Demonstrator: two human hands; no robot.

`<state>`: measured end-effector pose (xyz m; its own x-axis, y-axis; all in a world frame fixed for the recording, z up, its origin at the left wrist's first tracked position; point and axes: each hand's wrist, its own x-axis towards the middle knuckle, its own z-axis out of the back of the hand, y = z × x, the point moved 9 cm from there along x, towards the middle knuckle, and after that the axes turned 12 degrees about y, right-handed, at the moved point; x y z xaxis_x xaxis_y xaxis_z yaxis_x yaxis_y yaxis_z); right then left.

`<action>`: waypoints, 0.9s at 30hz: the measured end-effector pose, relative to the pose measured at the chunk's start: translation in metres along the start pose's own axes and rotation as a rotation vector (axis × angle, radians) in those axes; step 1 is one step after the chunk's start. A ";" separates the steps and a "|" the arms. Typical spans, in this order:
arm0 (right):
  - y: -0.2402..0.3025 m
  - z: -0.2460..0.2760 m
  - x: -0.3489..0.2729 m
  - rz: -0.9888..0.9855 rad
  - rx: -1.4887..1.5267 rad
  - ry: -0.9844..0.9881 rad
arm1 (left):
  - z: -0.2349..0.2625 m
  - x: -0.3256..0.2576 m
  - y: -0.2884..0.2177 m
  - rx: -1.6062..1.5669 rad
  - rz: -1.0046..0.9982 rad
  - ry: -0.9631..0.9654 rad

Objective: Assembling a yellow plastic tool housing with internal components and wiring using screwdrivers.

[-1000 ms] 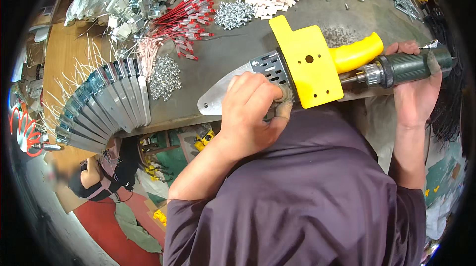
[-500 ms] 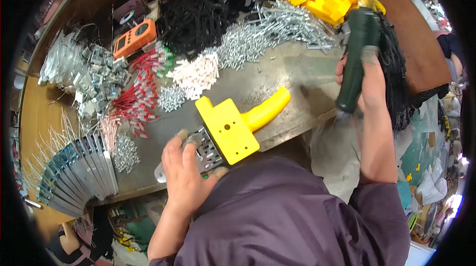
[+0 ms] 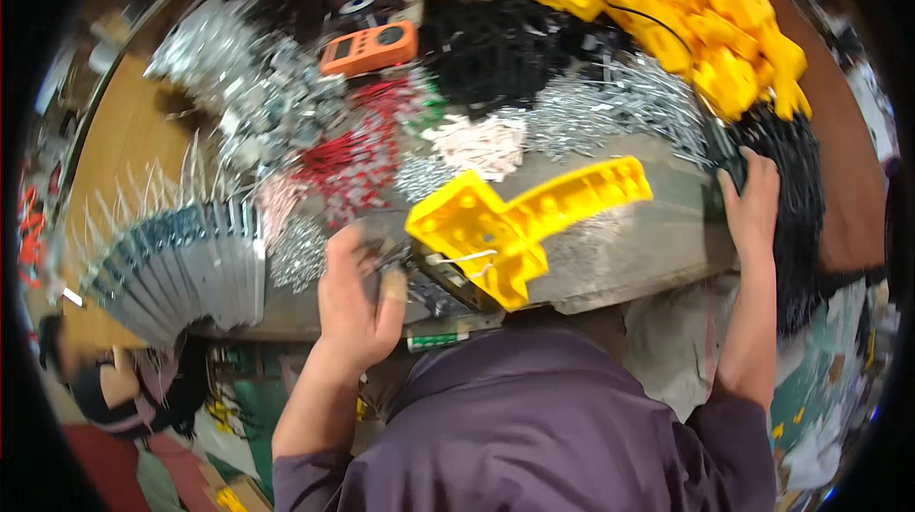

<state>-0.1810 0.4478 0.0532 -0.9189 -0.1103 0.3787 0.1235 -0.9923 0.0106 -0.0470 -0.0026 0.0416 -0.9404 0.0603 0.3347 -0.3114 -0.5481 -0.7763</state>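
Observation:
My left hand (image 3: 360,300), blurred by motion, grips the metal end of a yellow plastic housing (image 3: 481,235) with a long handle. The housing's hollow, ribbed inside faces up, and a white wire lies across it near the metal part. The handle points to the right, over the bench. At the bench's right side my right hand (image 3: 755,195) is closed round a dark green electric screwdriver (image 3: 722,157), its body partly hidden by the fingers.
Yellow housings (image 3: 705,16) are heaped at the back right, beside black cables (image 3: 786,216). Across the bench lie metal pins (image 3: 610,107), white pieces (image 3: 481,145), red-wired parts (image 3: 353,154) and an orange meter (image 3: 370,48). Grey metal blades (image 3: 181,259) fan out at left.
The yellow housing has been turned over, from its flat outer face to its hollow inside. My right hand has brought the screwdriver from upright in the air to the bench's right side.

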 end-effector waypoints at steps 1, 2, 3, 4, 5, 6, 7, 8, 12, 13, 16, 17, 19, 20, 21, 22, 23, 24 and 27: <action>0.009 0.003 0.002 0.013 0.076 -0.004 | -0.003 0.005 0.003 0.057 0.036 0.115; 0.020 0.006 0.006 0.025 0.150 -0.007 | -0.006 0.008 0.008 0.108 0.073 0.231; 0.036 0.003 0.013 0.064 0.327 0.061 | -0.010 0.008 0.010 0.137 0.173 0.309; 0.055 0.000 0.019 0.092 0.495 0.130 | -0.013 0.011 0.012 0.226 0.134 0.334; 0.079 -0.003 0.026 0.161 0.635 0.201 | -0.017 0.010 0.017 0.183 0.131 0.330; 0.109 -0.003 0.032 0.267 0.698 0.247 | -0.020 0.010 0.020 0.141 0.123 0.326; 0.143 -0.008 0.040 0.358 0.705 0.340 | -0.024 0.010 0.016 0.242 0.038 0.341; 0.184 -0.016 0.049 0.439 0.756 0.413 | -0.022 0.006 0.021 0.255 0.064 0.321; 0.314 -0.026 0.077 0.754 0.660 0.539 | -0.026 0.005 0.010 0.457 -0.043 0.321; 0.335 -0.038 0.087 0.722 0.579 0.579 | -0.025 0.005 0.008 0.452 -0.065 0.293; 0.373 -0.062 0.104 0.860 0.342 0.329 | -0.029 0.005 0.009 0.437 -0.089 0.274; 0.379 -0.069 0.108 0.836 0.278 0.326 | -0.030 0.005 0.010 0.428 -0.088 0.282; 0.387 -0.074 0.110 0.826 0.240 0.324 | -0.031 0.004 0.012 0.410 -0.080 0.287; 0.388 -0.077 0.111 0.827 0.241 0.336 | -0.032 0.005 0.013 0.391 -0.084 0.298; 0.386 -0.076 0.112 0.803 0.263 0.318 | -0.032 0.004 0.015 0.380 -0.072 0.306; 0.383 -0.075 0.114 0.776 0.284 0.302 | -0.032 0.005 0.015 0.377 -0.088 0.305; 0.378 -0.075 0.117 0.766 0.260 0.288 | -0.032 0.008 0.014 0.372 -0.105 0.307; 0.371 -0.077 0.120 0.750 0.251 0.328 | -0.032 0.009 0.016 0.351 -0.096 0.326; 0.343 -0.057 0.112 0.719 0.240 0.386 | -0.024 0.006 0.018 0.384 -0.073 0.294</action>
<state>-0.2630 0.0916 0.0467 -0.6445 -0.7641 0.0268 0.7623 -0.6394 0.1003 -0.0611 0.0080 0.0170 -0.9340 0.3127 0.1727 -0.3569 -0.7986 -0.4846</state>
